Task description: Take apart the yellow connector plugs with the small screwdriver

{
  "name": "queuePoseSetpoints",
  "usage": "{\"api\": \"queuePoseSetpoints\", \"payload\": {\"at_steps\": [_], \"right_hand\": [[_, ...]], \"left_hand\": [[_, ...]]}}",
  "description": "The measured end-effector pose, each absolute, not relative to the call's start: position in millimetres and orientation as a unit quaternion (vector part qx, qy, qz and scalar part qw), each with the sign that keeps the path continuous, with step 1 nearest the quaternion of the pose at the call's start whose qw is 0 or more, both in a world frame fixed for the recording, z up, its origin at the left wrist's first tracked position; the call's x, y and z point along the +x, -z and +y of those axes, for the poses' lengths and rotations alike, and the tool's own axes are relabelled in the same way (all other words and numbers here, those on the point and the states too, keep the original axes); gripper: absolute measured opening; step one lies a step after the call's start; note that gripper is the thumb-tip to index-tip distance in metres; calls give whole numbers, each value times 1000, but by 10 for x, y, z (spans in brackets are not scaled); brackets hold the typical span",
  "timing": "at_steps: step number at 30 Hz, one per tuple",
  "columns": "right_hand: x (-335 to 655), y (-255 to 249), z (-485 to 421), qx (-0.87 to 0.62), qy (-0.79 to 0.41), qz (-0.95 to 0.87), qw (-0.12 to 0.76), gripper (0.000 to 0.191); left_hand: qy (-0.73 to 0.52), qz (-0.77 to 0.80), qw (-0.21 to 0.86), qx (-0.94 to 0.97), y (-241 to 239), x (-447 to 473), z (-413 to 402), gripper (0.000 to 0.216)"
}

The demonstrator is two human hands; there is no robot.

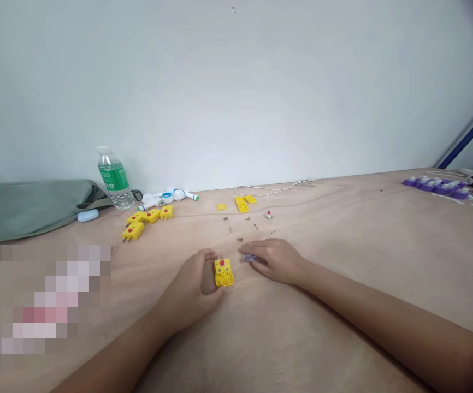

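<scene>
Between the hands: short lane of bare cloth [261,327], opening toward the near edge. Yellow plug [224,275] sits in it, inside the curve of the left hand [187,286]. Ahead of the right hand [277,261]: loose metal parts [240,239], low, small gaps between. Farther on, yellow covers [242,204] and white cable [305,182] before the wall [261,109]. Left-forward: plug cluster [133,231], then bottle [116,177], tallest obstacle. Widest passage: right of the parts, out to purple pieces [445,188].
</scene>
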State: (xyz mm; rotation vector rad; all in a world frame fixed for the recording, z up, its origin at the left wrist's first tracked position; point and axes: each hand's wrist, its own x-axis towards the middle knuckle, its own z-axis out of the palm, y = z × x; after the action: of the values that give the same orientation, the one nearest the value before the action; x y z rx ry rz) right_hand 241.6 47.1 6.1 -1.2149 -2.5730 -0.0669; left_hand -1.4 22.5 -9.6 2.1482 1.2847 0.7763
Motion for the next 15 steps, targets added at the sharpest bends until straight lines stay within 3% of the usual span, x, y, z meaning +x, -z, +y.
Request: {"api": "queuePoseSetpoints", "payload": {"at_steps": [9, 15], "right_hand": [[2451, -164, 475, -418, 31, -904, 86, 27], [2435, -244, 502, -457, -40, -885, 85, 25]], "left_hand": [[-285, 464, 291, 786, 72, -1, 241, 67], [-282, 467, 289, 786, 84, -10, 233, 66]]}}
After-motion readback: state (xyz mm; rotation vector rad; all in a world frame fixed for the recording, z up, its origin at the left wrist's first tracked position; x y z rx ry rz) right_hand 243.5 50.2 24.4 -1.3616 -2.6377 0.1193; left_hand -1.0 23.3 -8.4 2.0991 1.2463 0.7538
